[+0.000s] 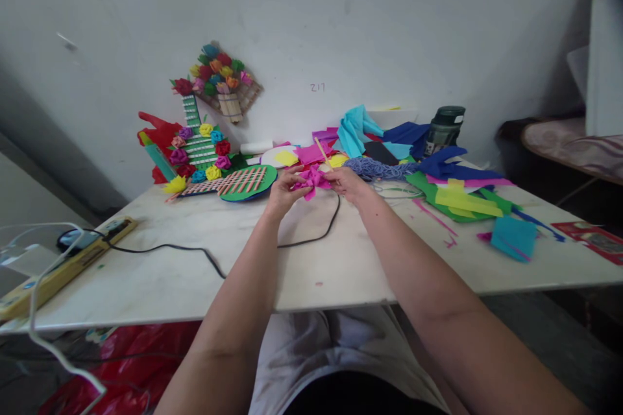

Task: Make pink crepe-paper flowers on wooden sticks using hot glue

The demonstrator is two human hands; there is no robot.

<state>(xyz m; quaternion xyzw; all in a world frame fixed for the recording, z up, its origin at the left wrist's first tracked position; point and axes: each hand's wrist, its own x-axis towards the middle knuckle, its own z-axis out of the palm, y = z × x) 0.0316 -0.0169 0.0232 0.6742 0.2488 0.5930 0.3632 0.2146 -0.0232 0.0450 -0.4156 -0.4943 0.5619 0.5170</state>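
A bright pink crepe-paper flower is held above the table between both hands. My left hand pinches its left petals with closed fingers. On the other side, my right hand is closed on the flower's right edge. A thin pale stick slants up and left from beside my right fingers; whether they grip it I cannot tell. Left of my hands lies a round green board with a lattice of pink sticks. Grey-blue yarn is bundled just beyond my right hand.
Paper-flower crafts stand at the back left. Coloured paper sheets and a dark bottle are on the right. A black cable crosses the white table to a power strip at the left edge.
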